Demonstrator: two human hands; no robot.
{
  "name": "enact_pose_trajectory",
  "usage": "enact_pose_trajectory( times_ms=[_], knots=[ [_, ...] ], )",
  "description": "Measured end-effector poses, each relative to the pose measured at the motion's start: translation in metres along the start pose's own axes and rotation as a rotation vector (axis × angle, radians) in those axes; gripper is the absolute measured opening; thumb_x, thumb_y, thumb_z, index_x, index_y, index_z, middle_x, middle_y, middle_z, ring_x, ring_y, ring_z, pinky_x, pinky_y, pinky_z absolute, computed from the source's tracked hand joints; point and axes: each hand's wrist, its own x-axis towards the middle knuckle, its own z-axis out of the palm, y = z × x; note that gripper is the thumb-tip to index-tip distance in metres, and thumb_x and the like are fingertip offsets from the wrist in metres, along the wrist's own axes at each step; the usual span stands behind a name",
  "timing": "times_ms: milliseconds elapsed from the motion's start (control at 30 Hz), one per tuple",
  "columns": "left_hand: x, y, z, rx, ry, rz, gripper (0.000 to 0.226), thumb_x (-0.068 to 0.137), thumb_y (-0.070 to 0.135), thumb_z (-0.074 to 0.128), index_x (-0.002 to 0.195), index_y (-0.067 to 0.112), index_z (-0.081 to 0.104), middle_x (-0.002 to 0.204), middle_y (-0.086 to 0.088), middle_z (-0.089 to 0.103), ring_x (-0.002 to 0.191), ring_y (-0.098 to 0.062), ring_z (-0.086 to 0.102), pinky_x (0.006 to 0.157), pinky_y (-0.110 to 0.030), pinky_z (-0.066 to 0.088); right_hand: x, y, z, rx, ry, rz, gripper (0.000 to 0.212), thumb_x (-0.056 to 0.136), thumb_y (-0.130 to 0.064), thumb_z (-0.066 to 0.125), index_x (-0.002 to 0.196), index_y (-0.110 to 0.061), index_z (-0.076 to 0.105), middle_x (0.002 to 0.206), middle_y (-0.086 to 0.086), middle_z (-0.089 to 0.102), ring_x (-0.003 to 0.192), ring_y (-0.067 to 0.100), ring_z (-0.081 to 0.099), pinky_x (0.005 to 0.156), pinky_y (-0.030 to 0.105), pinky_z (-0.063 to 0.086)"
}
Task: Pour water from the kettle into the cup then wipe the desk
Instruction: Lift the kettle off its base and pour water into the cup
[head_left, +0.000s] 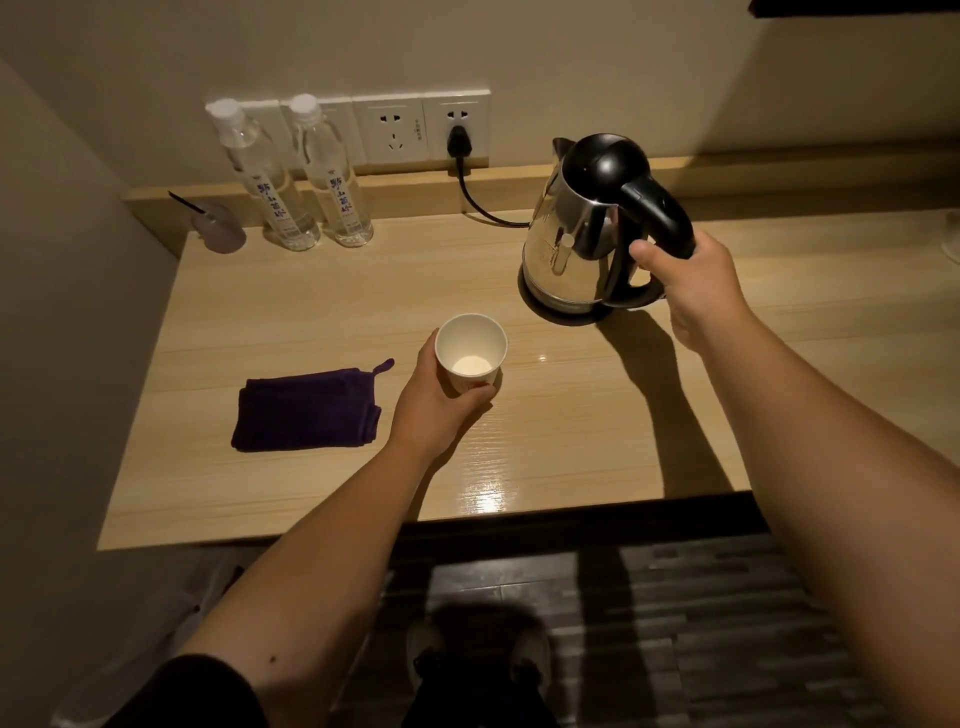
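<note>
Wall closes off the far left, and the light wooden desk (291, 483) runs rightward from it. Tucked in the back left corner sits a small upturned glass (218, 228), with two clear water bottles (306, 176) standing just beside it, side by side, against the raised back ledge. Nearer the front, a folded purple cloth (306, 408) lies flat, well inside the front edge, with bare desk between it and the bottles.

Just right of the cloth, the left hand (441, 402) wraps around the lower wall of a white paper cup (471, 348), thumb in front and fingers behind; the cup stands upright on the desk with its mouth open. Open surface stretches from the cup forward to the front edge, where a bright reflection shows.

Behind, a black plug (458, 143) sits in the wall socket (457, 124), and its cord runs down toward the kettle. The steel kettle (576, 234) leans to the left over its black base (566, 312), spout facing the wall side. The right hand (696, 280) is closed around the kettle's black handle. Right of the kettle the desk continues unoccupied to the frame edge. Below the front edge lies dark floor.
</note>
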Motion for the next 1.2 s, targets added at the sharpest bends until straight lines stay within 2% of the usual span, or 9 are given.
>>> enact_pose_trajectory(
  times_ms=[100, 233, 333, 533, 633, 733, 933, 1067, 1200],
  knots=[
    [0.000, 0.001, 0.002, 0.015, 0.010, -0.007, 0.088, 0.073, 0.038, 0.080, 0.143, 0.038, 0.026, 0.123, 0.019, 0.044, 0.113, -0.005, 0.042, 0.081, -0.016, 0.036, -0.003, 0.001, 0.006, 0.107, 0.047, 0.016, 0.029, 0.077, -0.028, 0.073, 0.101, -0.041, 0.062, 0.108, -0.009, 0.068, 0.106, 0.010, 0.059, 0.083, 0.028, 0.044],
    [0.000, 0.000, 0.005, 0.020, 0.020, 0.002, 0.084, 0.072, 0.044, 0.079, 0.139, 0.038, 0.029, 0.119, 0.020, 0.045, 0.109, -0.004, 0.044, 0.075, -0.010, 0.035, -0.015, 0.000, 0.002, 0.175, 0.115, 0.016, 0.031, 0.078, -0.024, 0.071, 0.101, -0.042, 0.061, 0.107, -0.012, 0.067, 0.104, 0.006, 0.059, 0.079, 0.022, 0.041],
    [-0.001, 0.001, 0.007, 0.025, 0.014, 0.005, 0.082, 0.071, 0.050, 0.077, 0.136, 0.039, 0.030, 0.117, 0.020, 0.046, 0.106, -0.004, 0.045, 0.073, -0.011, 0.036, -0.030, -0.004, -0.012, 0.174, 0.159, -0.008, 0.028, 0.078, -0.022, 0.070, 0.096, -0.043, 0.064, 0.101, -0.013, 0.068, 0.098, 0.003, 0.061, 0.078, 0.022, 0.042],
    [-0.002, 0.003, 0.012, 0.042, -0.008, 0.001, 0.082, 0.073, 0.046, 0.078, 0.136, 0.039, 0.028, 0.120, 0.017, 0.045, 0.109, -0.007, 0.044, 0.073, -0.013, 0.036, -0.078, 0.002, -0.048, 0.119, 0.185, 0.011, 0.036, 0.076, -0.020, 0.067, 0.081, -0.056, 0.065, 0.087, -0.017, 0.066, 0.085, -0.006, 0.062, 0.075, 0.021, 0.040],
    [-0.003, 0.003, 0.013, 0.040, -0.009, -0.004, 0.082, 0.073, 0.047, 0.078, 0.137, 0.039, 0.027, 0.117, 0.020, 0.045, 0.105, -0.004, 0.046, 0.073, -0.012, 0.036, -0.100, 0.018, -0.061, 0.088, 0.173, 0.042, 0.028, 0.073, -0.025, 0.068, 0.083, -0.051, 0.066, 0.082, -0.017, 0.065, 0.083, 0.000, 0.061, 0.076, 0.025, 0.040],
    [-0.003, 0.003, 0.013, 0.030, -0.004, 0.001, 0.080, 0.072, 0.046, 0.078, 0.135, 0.041, 0.028, 0.109, 0.032, 0.044, 0.096, 0.003, 0.048, 0.071, -0.010, 0.035, -0.114, 0.031, -0.069, 0.036, 0.166, 0.064, 0.024, 0.067, -0.035, 0.068, 0.085, -0.051, 0.066, 0.078, -0.023, 0.066, 0.077, -0.005, 0.062, 0.074, 0.027, 0.042],
    [-0.001, -0.001, 0.014, 0.044, -0.004, -0.003, 0.081, 0.074, 0.043, 0.078, 0.137, 0.038, 0.028, 0.114, 0.021, 0.045, 0.106, -0.007, 0.046, 0.073, -0.014, 0.037, -0.131, 0.037, -0.084, -0.110, 0.093, 0.034, 0.023, 0.065, -0.041, 0.068, 0.087, -0.050, 0.065, 0.081, -0.024, 0.067, 0.076, -0.006, 0.062, 0.066, 0.027, 0.043],
    [-0.001, -0.002, 0.015, 0.050, -0.001, -0.004, 0.080, 0.075, 0.044, 0.077, 0.137, 0.037, 0.027, 0.116, 0.018, 0.045, 0.106, -0.007, 0.045, 0.073, -0.014, 0.036, -0.127, 0.019, -0.092, -0.218, -0.009, -0.020, 0.019, 0.075, -0.030, 0.076, 0.087, -0.042, 0.067, 0.084, -0.015, 0.069, 0.077, -0.003, 0.063, 0.064, 0.022, 0.046],
    [-0.003, 0.001, 0.015, 0.013, -0.002, -0.004, 0.079, 0.071, 0.049, 0.075, 0.134, 0.043, 0.028, 0.113, 0.024, 0.045, 0.104, -0.004, 0.046, 0.072, -0.012, 0.035, -0.114, -0.012, -0.088, -0.346, -0.131, -0.056, 0.024, 0.073, -0.022, 0.080, 0.087, -0.032, 0.064, 0.087, -0.006, 0.068, 0.077, 0.004, 0.064, 0.060, 0.019, 0.046]
  ],
)
